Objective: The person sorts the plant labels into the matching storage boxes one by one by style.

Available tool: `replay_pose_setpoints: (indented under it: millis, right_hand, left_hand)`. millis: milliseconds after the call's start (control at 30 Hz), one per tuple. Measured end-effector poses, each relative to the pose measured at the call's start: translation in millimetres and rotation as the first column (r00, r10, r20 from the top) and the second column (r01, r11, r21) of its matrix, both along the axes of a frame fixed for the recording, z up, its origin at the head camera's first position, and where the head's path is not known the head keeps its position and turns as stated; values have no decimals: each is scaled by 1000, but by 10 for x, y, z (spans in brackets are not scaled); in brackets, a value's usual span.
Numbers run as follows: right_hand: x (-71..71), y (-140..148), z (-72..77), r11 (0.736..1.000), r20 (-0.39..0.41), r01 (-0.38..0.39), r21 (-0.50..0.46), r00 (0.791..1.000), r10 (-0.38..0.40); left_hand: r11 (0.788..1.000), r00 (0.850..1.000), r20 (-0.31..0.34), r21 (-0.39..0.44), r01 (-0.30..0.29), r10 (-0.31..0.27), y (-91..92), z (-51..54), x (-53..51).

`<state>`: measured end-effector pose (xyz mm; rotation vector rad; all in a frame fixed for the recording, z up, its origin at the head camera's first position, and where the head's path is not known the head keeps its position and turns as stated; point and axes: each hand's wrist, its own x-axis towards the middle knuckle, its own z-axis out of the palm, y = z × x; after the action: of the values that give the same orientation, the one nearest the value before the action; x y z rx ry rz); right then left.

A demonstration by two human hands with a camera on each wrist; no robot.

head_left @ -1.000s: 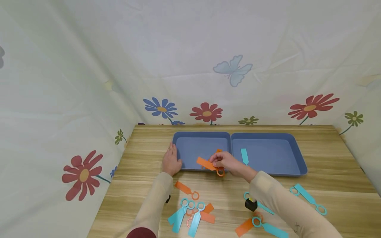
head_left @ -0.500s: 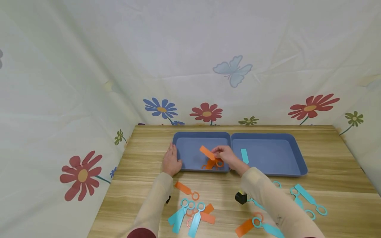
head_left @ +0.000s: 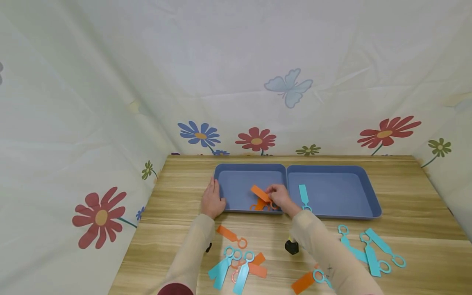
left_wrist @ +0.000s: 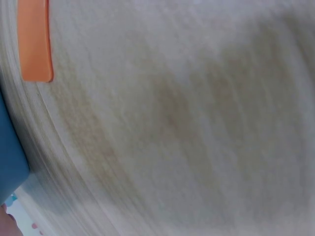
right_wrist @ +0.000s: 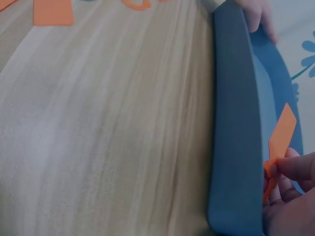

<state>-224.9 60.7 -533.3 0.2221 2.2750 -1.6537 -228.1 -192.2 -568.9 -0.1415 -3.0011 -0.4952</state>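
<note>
Inside the left blue tray (head_left: 236, 180), my right hand (head_left: 281, 196) pinches an orange tag (head_left: 259, 192) with a ring end, above other orange tags (head_left: 261, 205) on the tray floor. In the right wrist view, thumb and fingers of the right hand (right_wrist: 293, 189) grip the orange tag (right_wrist: 283, 132) near its ring, just past the tray wall (right_wrist: 236, 123). My left hand (head_left: 212, 200) rests against the tray's left edge, fingers extended. Only a bit of the left hand (left_wrist: 7, 223) shows in the left wrist view, beside the blue tray (left_wrist: 10, 152).
A second blue tray (head_left: 332, 192) adjoins on the right, with a turquoise tag (head_left: 303, 194) inside. Nearer on the wooden table lie an orange tag (head_left: 226, 233), a mixed pile with turquoise tags (head_left: 241, 278), and several turquoise tags (head_left: 372, 258) at the right.
My right hand has moved back from the tray's front edge into the left tray, then slightly down, still pinching the orange tag. The left hand has stayed in place.
</note>
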Motion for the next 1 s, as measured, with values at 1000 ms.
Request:
replay_pose_setpoints:
  millis: [1000]
  right_hand:
    - [103, -139, -83, 870, -165, -49, 491, 975, 148]
  left_hand:
    - [1000, 1000, -2, 0, 3, -3, 11, 44, 22]
